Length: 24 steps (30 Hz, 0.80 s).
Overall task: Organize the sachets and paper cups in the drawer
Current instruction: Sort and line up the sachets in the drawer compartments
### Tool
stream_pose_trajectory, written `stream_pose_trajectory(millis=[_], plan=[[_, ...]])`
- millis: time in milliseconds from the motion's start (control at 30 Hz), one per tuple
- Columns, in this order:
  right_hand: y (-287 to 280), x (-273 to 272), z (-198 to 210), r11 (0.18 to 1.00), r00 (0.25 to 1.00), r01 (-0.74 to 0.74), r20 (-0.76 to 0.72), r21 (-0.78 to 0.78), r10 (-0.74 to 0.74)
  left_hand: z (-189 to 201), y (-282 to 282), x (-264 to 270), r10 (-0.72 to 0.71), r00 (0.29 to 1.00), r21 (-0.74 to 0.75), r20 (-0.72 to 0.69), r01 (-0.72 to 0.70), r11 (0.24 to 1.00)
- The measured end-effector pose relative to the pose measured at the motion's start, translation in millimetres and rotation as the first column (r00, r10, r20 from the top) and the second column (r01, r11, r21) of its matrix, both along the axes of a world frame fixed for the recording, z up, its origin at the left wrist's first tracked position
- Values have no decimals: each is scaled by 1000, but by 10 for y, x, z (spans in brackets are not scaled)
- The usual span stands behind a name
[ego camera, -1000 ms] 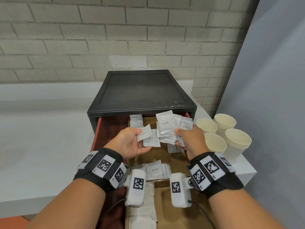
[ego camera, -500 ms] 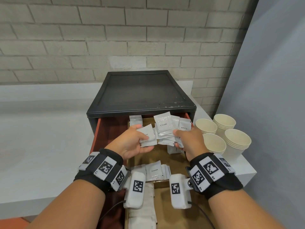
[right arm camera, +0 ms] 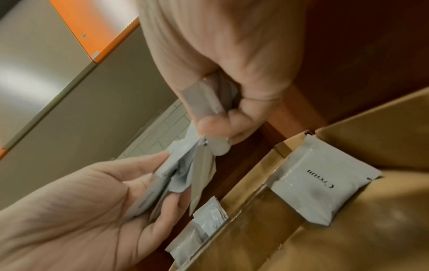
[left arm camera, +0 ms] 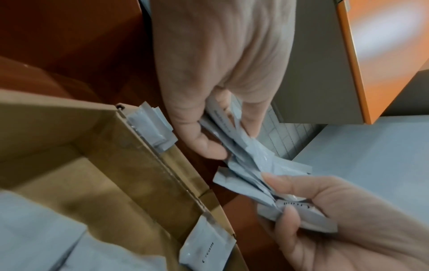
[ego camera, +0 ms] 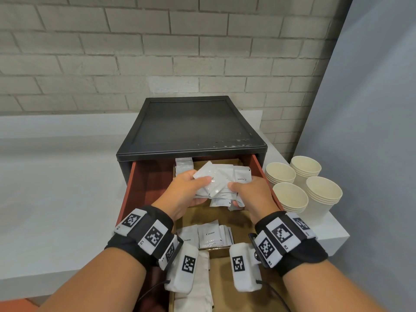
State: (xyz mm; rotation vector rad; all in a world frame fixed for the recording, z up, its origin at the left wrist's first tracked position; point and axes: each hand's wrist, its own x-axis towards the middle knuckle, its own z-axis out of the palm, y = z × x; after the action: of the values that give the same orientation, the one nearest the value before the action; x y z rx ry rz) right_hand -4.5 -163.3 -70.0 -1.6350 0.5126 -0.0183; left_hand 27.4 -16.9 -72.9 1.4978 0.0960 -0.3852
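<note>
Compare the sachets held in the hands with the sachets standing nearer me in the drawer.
The held sachets are a loose, fanned, crooked bunch above the drawer, gripped by the left hand and right hand. The nearer sachets stand filed upright in a row. Both are white, some marked "Cream".

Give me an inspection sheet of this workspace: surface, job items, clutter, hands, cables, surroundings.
Surface: white counter carrying a black drawer unit, its drawer pulled open.
Job's things: bundle of white cream sachets held over the drawer; more sachets standing in a cardboard organiser; paper cups in four stacks on the counter beside the drawer unit.
Clutter: nothing seen.
Hands: left hand and right hand both grip the bundle.
Cables: a dark cable runs from a wrist camera.
Surroundings: pale brick wall, grey panel on the right.
</note>
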Motion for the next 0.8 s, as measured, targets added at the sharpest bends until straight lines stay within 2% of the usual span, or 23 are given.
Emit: stream_pose_trajectory(millis=[133,300,500,600,700,800], plan=[[-23,9,25,998,999,33,7,53,-34,29,40,36,147,984,-186,-99,-164,969],[-25,19,23,997,998,52,24,63,-53,45,51,60,249,961,-83,-119,-259,962],[-59,21,16,996,993,89,79,28,-91,-17,77,90,176,979,111,101,-187,976],[-55,11,20,998,994,62,88,21,-64,-24,45,66,92,991,115,101,-104,988],[-37,-15,27,999,996,-9,86,53,4,5,2,34,85,996,33,-7,-85,996],[-18,-34,31,998,996,-43,85,46,39,-14,21,29,2,998,109,61,-8,994]])
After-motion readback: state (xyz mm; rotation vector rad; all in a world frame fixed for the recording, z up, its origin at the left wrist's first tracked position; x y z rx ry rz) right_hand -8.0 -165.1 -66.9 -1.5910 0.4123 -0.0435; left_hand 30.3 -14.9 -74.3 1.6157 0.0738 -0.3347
